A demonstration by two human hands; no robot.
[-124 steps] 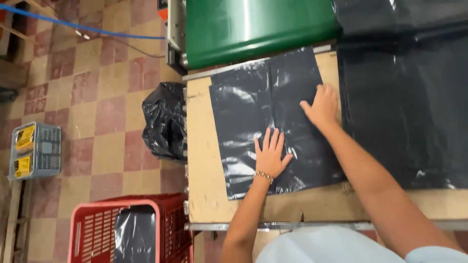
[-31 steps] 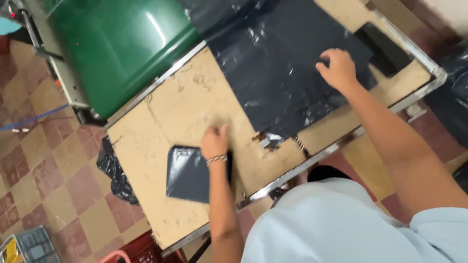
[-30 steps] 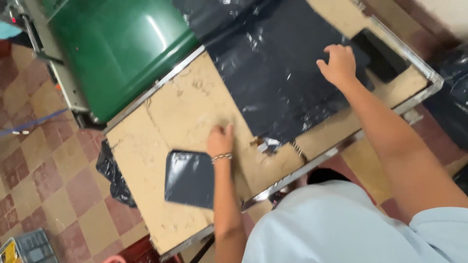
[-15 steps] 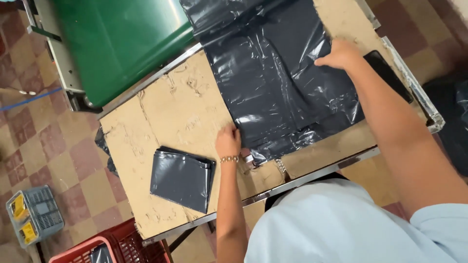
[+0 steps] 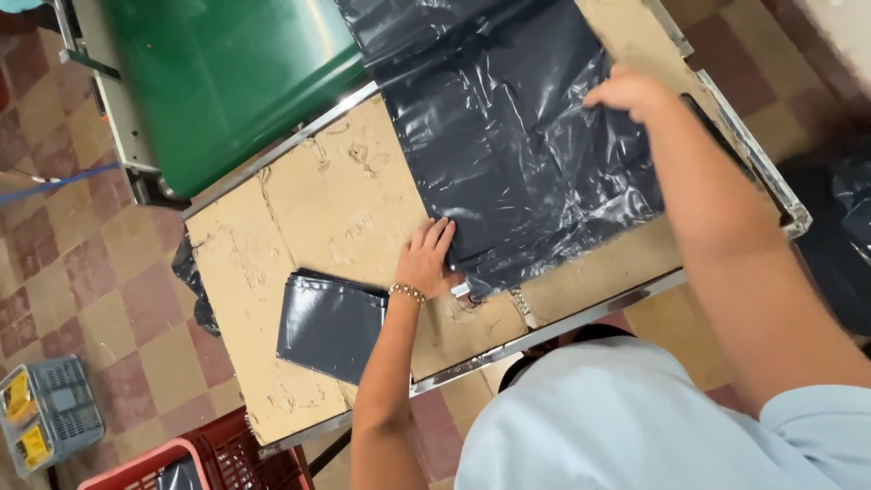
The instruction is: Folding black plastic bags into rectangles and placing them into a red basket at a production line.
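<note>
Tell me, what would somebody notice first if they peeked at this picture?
A big shiny black plastic sheet spread across the worn table, with the left hand pressing its near edge and the right hand gripping its far right side. Next, a folded pile of dark bags lying just left of the left hand. A big green machine stands behind the table, top left.

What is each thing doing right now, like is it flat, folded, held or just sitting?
black plastic sheet: spread out, crinkled on the table.
folded dark bags: stacked flat, untouched.
left hand: open, pressing the sheet's edge.
right hand: gripping the sheet's far edge.
red crate: on the floor.
grey basket: holds yellow things.
</note>
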